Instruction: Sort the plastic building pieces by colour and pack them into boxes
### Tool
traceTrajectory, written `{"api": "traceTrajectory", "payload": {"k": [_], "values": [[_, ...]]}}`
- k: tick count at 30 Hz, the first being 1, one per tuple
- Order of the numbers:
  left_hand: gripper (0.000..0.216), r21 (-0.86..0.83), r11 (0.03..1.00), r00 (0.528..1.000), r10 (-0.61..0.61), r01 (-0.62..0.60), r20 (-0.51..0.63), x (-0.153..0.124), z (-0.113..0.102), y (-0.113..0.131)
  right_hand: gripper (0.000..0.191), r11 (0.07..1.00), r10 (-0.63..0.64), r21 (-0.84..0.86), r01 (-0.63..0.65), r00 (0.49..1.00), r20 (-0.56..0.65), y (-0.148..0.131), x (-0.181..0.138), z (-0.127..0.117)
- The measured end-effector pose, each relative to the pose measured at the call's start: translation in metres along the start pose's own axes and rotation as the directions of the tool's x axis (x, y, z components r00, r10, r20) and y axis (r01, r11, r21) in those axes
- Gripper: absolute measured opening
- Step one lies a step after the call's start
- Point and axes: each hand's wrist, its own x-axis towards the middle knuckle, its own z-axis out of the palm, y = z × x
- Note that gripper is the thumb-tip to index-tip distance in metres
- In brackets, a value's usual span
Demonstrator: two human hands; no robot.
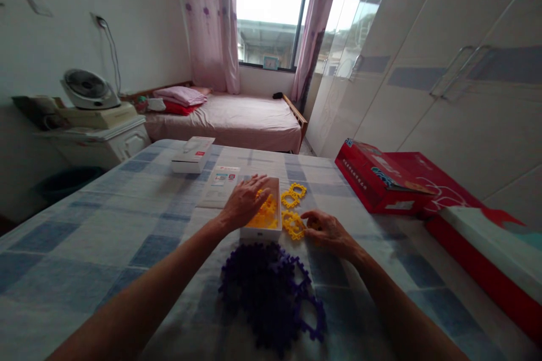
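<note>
Table (127,220) (checked cloth (84,259)): white tray (260,233), purple pieces (271,293)

This place is a bedroom in a home. A bed (237,118) with a pink sheet stands under a large window (271,11), and folded pink bedding (180,96) lies at its head end. Pink curtains (212,17) hang at both sides of the window. A tall white wardrobe (444,67) with metal handles fills the right wall. On the left, a small white cabinet (101,144) carries a table fan (88,90). In front, a bench (105,220) is covered with a blue and white checked cloth, and red gift boxes (381,177) lie at its right side.
</note>
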Motion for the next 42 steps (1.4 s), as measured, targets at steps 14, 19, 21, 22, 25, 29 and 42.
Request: {"api": "traceTrajectory", "payload": {"k": [14, 19, 21, 22, 25, 29, 42], "values": [[0.048, -0.453, 0.877, 0.956, -0.252, 0.160, -0.152, -0.038, 0.019, -0.031, 0.038, 0.939, -0.012, 0.341, 0.051, 0.993, -0.118, -0.070, 0.023, -0.012], [0.049, -0.457, 0.875, 0.962, -0.241, 0.156, -0.132, -0.038, 0.017, -0.032, 0.036, 0.953, -0.207, 0.190, 0.237, 0.964, -0.166, -0.103, 0.049, 0.014], [0.050, -0.461, 0.874, 0.961, -0.239, 0.152, -0.136, -0.039, 0.017, -0.032, 0.036, 0.966, -0.216, 0.086, 0.243, 0.947, -0.238, -0.096, 0.055, 0.013], [0.050, -0.460, 0.875, 0.962, -0.237, 0.151, -0.137, -0.039, 0.017, -0.032, 0.035, 0.974, -0.211, 0.024, 0.226, 0.937, -0.277, -0.089, 0.057, 0.010], [0.050, -0.451, 0.881, 0.966, -0.224, 0.144, -0.130, -0.038, 0.017, -0.032, 0.036, 0.983, -0.123, -0.172, 0.067, 0.933, -0.337, -0.057, 0.064, -0.004], [0.050, -0.442, 0.884, 0.963, -0.233, 0.153, -0.133, -0.036, 0.018, -0.032, 0.057, 0.916, 0.119, -0.335, -0.220, 0.947, -0.298, -0.021, 0.073, -0.010], [0.050, -0.450, 0.875, 0.957, -0.260, 0.180, -0.124, -0.037, 0.018, -0.032, 0.056, 0.960, 0.043, -0.247, -0.132, 0.940, -0.339, 0.003, 0.078, 0.007]]}}
